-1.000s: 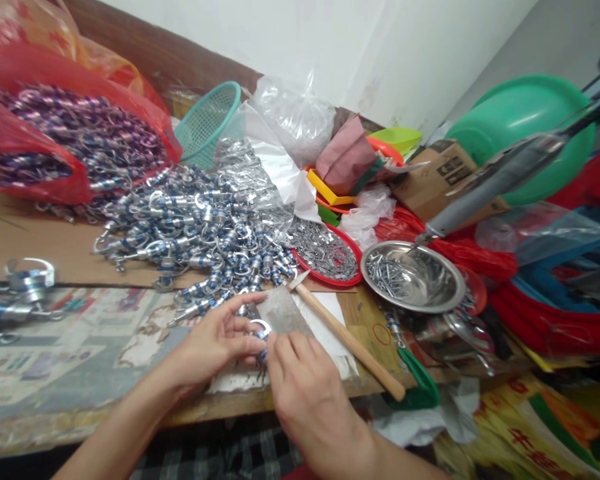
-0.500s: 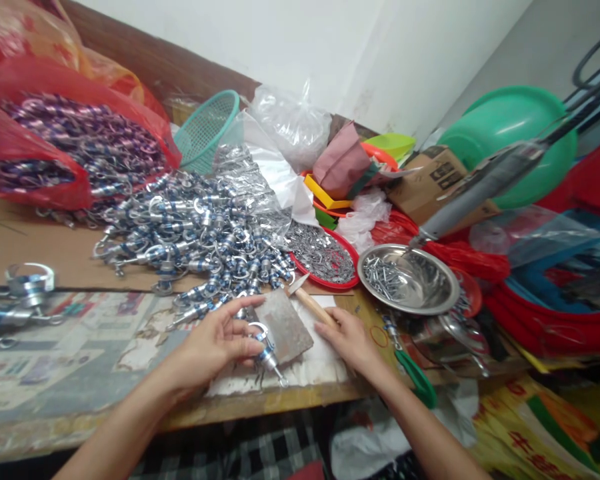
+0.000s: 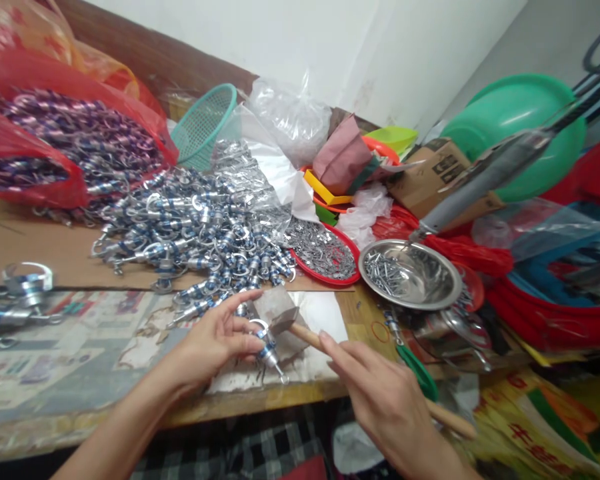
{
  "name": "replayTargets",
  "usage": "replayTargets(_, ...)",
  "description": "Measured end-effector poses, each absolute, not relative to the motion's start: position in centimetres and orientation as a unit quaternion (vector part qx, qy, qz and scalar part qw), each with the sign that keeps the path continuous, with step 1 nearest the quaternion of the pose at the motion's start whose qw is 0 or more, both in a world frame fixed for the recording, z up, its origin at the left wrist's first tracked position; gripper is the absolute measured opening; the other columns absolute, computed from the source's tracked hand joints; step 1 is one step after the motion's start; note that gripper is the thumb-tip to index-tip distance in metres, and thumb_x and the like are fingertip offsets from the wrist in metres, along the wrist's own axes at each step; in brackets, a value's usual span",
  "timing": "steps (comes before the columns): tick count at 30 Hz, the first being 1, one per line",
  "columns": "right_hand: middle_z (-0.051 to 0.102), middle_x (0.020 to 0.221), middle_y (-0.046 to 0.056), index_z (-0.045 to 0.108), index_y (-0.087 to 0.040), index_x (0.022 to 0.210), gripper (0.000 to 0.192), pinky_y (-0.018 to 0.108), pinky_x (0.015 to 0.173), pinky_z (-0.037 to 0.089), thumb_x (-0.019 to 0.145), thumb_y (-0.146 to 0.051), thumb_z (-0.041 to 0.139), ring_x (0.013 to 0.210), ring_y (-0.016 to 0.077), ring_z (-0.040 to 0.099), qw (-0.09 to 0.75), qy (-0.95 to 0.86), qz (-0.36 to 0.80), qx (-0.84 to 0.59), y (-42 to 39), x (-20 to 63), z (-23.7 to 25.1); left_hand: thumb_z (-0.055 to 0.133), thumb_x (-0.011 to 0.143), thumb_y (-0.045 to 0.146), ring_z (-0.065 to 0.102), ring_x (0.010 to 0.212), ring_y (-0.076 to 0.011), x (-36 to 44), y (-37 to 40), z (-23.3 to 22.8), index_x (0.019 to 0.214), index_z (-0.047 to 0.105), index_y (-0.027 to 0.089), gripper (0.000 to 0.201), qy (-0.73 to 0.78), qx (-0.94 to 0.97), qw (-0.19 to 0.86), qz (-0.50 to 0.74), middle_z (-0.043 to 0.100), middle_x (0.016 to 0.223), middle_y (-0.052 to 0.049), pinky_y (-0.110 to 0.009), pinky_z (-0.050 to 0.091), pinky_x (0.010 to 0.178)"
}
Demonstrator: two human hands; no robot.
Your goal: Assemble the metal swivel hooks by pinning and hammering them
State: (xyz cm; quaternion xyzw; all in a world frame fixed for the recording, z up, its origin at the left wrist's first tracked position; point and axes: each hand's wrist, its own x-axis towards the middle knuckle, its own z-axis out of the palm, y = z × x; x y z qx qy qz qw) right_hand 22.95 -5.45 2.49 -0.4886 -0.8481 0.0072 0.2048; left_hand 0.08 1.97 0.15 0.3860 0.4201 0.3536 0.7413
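Note:
My left hand (image 3: 225, 337) pinches a small silver-and-blue metal hook piece (image 3: 266, 350), its curved jaw up and a small ring at its lower end. A flat grey metal block (image 3: 275, 301) lies right beside it on white paper (image 3: 330, 320). My right hand (image 3: 380, 387) is closed around the wooden handle of a hammer (image 3: 307, 335), whose long handle runs out behind the hand. The dark hammer head is over the block, close to the hook piece; whether it touches cannot be made out.
Many similar hook pieces (image 3: 200, 227) are heaped behind my left hand. A red plate (image 3: 353, 250) holds small metal bits, and a steel bowl (image 3: 440, 280) holds pins. Green-handled pliers (image 3: 417, 370) lie at right. A red bag (image 3: 75, 180) stands at far left.
My right hand has moved nearer and turned, bringing the hammer head down and left over the block by the hook piece. My left hand has stayed nearly still.

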Motion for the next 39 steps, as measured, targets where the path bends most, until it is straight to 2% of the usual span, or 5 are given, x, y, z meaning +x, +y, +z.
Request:
replayTargets(10,0.066,0.095,0.006,0.033,-0.030,0.137,0.059,0.029,0.063,0.052,0.084,-0.005,0.037,0.076,0.0184,0.064,0.222,-0.846,-0.008,-0.484,-5.8,23.4,2.3,0.077,0.053,0.017,0.059,0.053,-0.0133,0.2,2.0,0.4,0.129,0.035,0.017,0.087,0.426,0.384,0.739,0.352,0.064,0.063,0.003,-0.023,0.043,0.051)
replayTargets(19,0.065,0.103,0.009,0.053,-0.020,0.124,0.042,0.031,0.075,0.051,0.082,-0.023,0.054,0.089,0.0203,0.062,0.294,-0.733,0.145,-0.596,-0.4,24.6,0.3,0.075,0.057,0.014,0.062,0.060,-0.0141,-0.1,1.7,0.0,0.126,0.042,0.018,0.077,0.421,0.391,0.734,0.361,0.066,0.070,0.002,-0.025,0.047,0.056)
replayTargets(27,0.065,0.102,0.008,0.064,-0.019,0.109,0.029,0.028,0.084,0.044,0.089,-0.024,0.043,0.095,0.0173,0.059,0.232,-0.751,0.100,-0.611,8.4,23.5,-0.6,0.075,0.059,0.018,0.066,0.068,-0.0189,0.2,0.9,0.3,0.074,0.066,0.017,0.017,0.483,0.470,0.642,0.365,0.072,0.070,-0.002,-0.029,0.050,0.068)
replayTargets(33,0.065,0.095,0.010,0.070,-0.017,0.096,0.024,0.031,0.085,0.041,0.074,-0.025,0.066,0.092,0.0230,0.058,0.178,-0.710,0.051,-0.679,14.0,25.7,-0.7,0.077,0.057,0.023,0.067,0.067,-0.0196,0.0,-0.4,1.7,0.066,0.068,0.021,0.013,0.477,0.540,0.561,0.408,0.073,0.071,-0.001,-0.026,0.053,0.064)
replayTargets(39,0.067,0.088,0.005,0.073,-0.021,0.083,0.013,0.027,0.080,0.042,0.077,-0.020,0.061,0.088,0.0195,0.060,0.188,-0.708,0.026,-0.681,14.2,25.9,-2.1,0.076,0.054,0.014,0.067,0.061,-0.0149,-0.2,-1.3,3.1,0.060,0.069,0.025,0.014,0.456,0.527,0.561,0.447,0.072,0.065,0.003,-0.019,0.053,0.058)
